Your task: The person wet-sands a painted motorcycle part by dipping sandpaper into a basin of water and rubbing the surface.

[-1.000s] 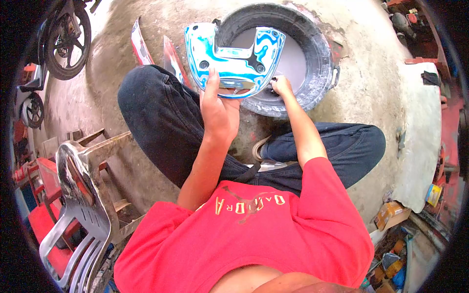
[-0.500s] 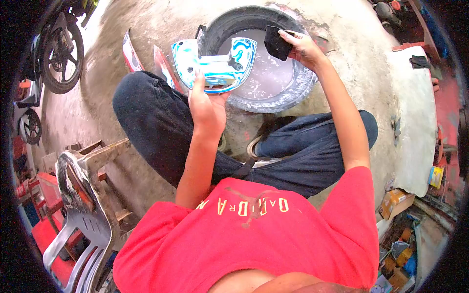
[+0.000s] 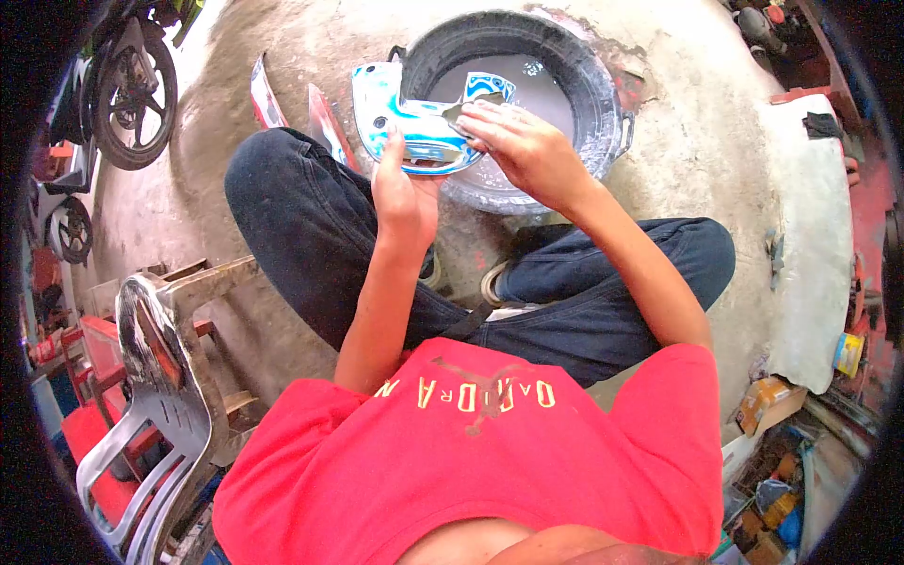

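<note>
A blue and white curved panel (image 3: 424, 122) with a deep notch is held over the near left edge of a black tub (image 3: 589, 80) of cloudy water. My left hand (image 3: 405, 193) grips its lower edge, thumb on the front face. My right hand (image 3: 518, 146) presses a dark, thin sheet (image 3: 480, 105) against the panel's right arm, fingers together over it. The fingers hide part of the panel's right side and most of the sheet.
Two narrow red and white panels (image 3: 328, 122) lie on the floor left of the tub. A worn chair (image 3: 169, 405) stands at left, below motorcycle wheels (image 3: 135, 94). At right are a pale sheet (image 3: 805, 254) and a cardboard box (image 3: 767, 403).
My right hand came up out of the tub with the dark sheet, then moved left onto the panel. My left hand still holds the panel, now slightly lower than at first.
</note>
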`<act>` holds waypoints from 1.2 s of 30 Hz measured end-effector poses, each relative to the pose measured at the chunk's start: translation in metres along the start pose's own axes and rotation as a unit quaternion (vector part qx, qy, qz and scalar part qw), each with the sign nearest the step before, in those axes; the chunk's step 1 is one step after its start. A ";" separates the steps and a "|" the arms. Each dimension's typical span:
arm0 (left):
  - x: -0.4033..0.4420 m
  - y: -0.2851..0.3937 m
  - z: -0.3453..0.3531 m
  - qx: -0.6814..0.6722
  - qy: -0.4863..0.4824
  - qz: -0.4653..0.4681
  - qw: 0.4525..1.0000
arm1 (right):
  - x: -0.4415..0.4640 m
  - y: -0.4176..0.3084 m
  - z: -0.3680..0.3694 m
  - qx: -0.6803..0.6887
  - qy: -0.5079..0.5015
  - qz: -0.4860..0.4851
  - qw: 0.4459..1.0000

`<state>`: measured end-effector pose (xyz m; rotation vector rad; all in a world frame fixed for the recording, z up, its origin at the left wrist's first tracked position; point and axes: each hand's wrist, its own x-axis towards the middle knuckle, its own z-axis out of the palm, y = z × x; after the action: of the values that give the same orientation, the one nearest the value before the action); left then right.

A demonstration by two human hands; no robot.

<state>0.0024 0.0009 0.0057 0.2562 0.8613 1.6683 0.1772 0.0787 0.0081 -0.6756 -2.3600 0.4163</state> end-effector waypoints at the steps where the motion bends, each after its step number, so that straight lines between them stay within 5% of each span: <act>1: 0.002 -0.001 -0.001 -0.006 0.002 -0.001 1.000 | -0.001 0.001 -0.001 -0.021 0.000 -0.028 0.999; 6: -0.003 0.000 0.003 -0.008 -0.010 0.011 1.000 | -0.003 0.021 -0.008 -0.065 0.018 0.010 0.998; 12: 0.002 -0.005 -0.002 -0.011 0.006 0.025 1.000 | -0.004 0.005 -0.006 -0.086 0.014 -0.062 0.994; 14: 0.000 -0.004 0.004 -0.002 0.008 0.028 1.000 | -0.006 0.032 -0.003 -0.104 0.021 0.001 0.994; 20: 0.002 -0.002 0.000 -0.003 -0.006 0.039 0.999 | -0.007 -0.005 0.003 -0.061 0.005 -0.079 0.995; 23: -0.002 -0.002 0.005 0.002 0.001 0.033 0.999 | -0.002 0.027 -0.007 -0.088 0.004 0.029 0.996; 28: 0.003 -0.002 -0.002 0.003 0.009 0.023 1.000 | -0.005 -0.020 0.003 -0.072 0.019 -0.053 0.996; 32: -0.002 -0.003 0.001 0.017 -0.003 0.031 0.999 | -0.002 0.032 -0.007 -0.088 0.013 0.033 0.995; 36: -0.001 -0.002 0.000 0.019 -0.002 0.043 0.999 | -0.009 -0.001 0.006 -0.064 0.017 -0.032 0.997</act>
<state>0.0043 0.0004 0.0048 0.3259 0.8917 1.7309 0.1791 0.0717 -0.0004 -0.6575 -2.3838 0.2262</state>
